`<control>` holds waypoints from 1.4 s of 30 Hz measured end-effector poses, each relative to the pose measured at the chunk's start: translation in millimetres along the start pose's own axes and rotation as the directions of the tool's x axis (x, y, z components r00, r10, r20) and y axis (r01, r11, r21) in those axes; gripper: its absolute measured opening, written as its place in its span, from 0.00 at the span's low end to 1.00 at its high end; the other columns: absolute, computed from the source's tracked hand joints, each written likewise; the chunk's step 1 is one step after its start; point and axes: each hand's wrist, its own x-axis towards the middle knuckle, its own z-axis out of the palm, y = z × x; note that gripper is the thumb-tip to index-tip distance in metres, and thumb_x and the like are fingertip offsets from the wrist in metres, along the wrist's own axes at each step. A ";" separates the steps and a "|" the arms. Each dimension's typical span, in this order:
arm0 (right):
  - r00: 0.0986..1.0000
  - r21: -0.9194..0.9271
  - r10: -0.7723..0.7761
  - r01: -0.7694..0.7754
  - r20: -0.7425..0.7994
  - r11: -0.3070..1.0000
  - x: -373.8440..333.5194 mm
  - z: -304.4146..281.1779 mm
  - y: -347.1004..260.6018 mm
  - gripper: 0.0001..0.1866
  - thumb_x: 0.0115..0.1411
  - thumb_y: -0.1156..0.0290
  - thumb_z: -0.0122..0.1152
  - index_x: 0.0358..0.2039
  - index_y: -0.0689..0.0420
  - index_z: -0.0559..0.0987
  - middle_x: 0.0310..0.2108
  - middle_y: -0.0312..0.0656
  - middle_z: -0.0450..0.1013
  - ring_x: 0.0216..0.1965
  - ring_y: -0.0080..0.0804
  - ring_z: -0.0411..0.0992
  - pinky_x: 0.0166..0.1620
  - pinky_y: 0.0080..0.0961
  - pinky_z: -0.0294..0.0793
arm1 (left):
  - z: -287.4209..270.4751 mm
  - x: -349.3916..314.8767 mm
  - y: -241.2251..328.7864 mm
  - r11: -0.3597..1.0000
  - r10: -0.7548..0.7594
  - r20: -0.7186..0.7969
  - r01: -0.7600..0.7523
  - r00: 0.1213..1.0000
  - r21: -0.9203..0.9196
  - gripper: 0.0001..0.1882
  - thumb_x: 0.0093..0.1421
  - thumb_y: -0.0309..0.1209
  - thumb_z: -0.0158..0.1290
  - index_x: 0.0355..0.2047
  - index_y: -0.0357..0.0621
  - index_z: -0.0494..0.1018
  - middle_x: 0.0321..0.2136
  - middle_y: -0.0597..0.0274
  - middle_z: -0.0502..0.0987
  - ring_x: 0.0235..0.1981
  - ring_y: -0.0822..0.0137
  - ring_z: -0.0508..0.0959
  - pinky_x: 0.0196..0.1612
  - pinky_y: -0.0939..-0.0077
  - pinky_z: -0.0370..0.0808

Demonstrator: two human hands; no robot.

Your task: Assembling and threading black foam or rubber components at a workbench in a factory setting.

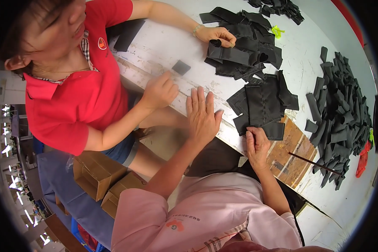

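Note:
My left hand (203,115) lies flat near the table's front edge, fingers stretched out, with nothing in it. My right hand (258,146) has its thumb and fingers closed on the near edge of a black fabric piece (262,101). Stitching shows across that piece, and it rests on other flat black pieces. Just beyond, a loose heap of black fabric pieces (250,31) spreads over the white table (164,42). A small dark square patch (181,67) lies apart, beyond my left hand.
At the left a co-worker in a red shirt (71,101) has one hand (217,37) at the heap. A large pile of dark strips (342,109) fills the right side. A thin dark rod (313,163) crosses a brown board (292,147). Cardboard boxes (97,174) stand lower left.

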 end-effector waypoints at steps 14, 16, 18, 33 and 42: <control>0.997 0.081 -0.070 0.073 -0.044 0.994 -3.7 -3.3 6.1 0.02 0.50 0.78 0.52 0.26 0.63 0.72 0.21 0.46 0.67 0.22 0.41 0.68 0.25 0.29 0.65 | 7.6 -2.9 -1.0 0.996 0.072 -0.195 -0.058 0.978 0.075 0.24 0.49 0.35 0.48 0.45 0.34 0.64 0.49 0.40 0.60 0.52 0.44 0.58 0.54 0.54 0.50; 0.994 0.075 -0.100 0.103 -0.051 0.992 -4.9 -4.7 6.8 0.02 0.51 0.78 0.52 0.26 0.62 0.72 0.21 0.46 0.67 0.22 0.41 0.68 0.25 0.28 0.65 | 7.0 -3.2 0.6 0.994 0.069 -0.192 -0.052 0.979 0.092 0.24 0.48 0.35 0.48 0.45 0.34 0.64 0.49 0.41 0.61 0.52 0.45 0.58 0.54 0.54 0.51; 0.995 0.111 -0.073 0.079 -0.062 0.991 -7.2 -7.0 7.2 0.02 0.51 0.78 0.52 0.26 0.62 0.72 0.21 0.46 0.67 0.22 0.41 0.68 0.25 0.28 0.65 | 8.1 -4.3 0.7 0.992 0.083 -0.200 -0.062 0.976 0.110 0.24 0.48 0.35 0.49 0.45 0.34 0.64 0.48 0.41 0.61 0.52 0.45 0.59 0.54 0.54 0.51; 0.996 0.262 -0.007 0.031 -0.091 0.965 -5.4 -9.1 12.0 0.02 0.51 0.77 0.51 0.26 0.62 0.72 0.22 0.45 0.68 0.22 0.40 0.68 0.25 0.26 0.66 | 14.4 -3.2 0.2 0.992 0.009 -0.307 -0.047 0.952 -0.116 0.18 0.48 0.27 0.48 0.41 0.32 0.65 0.44 0.43 0.63 0.47 0.45 0.62 0.50 0.55 0.56; 0.997 0.229 -0.019 0.035 -0.071 0.973 -6.3 -8.2 12.8 0.02 0.51 0.76 0.52 0.25 0.61 0.72 0.21 0.44 0.68 0.22 0.41 0.68 0.24 0.28 0.66 | 16.2 50.3 10.5 0.986 0.164 -0.151 -0.160 0.975 0.042 0.14 0.45 0.22 0.49 0.35 0.34 0.69 0.40 0.52 0.68 0.42 0.52 0.66 0.46 0.64 0.62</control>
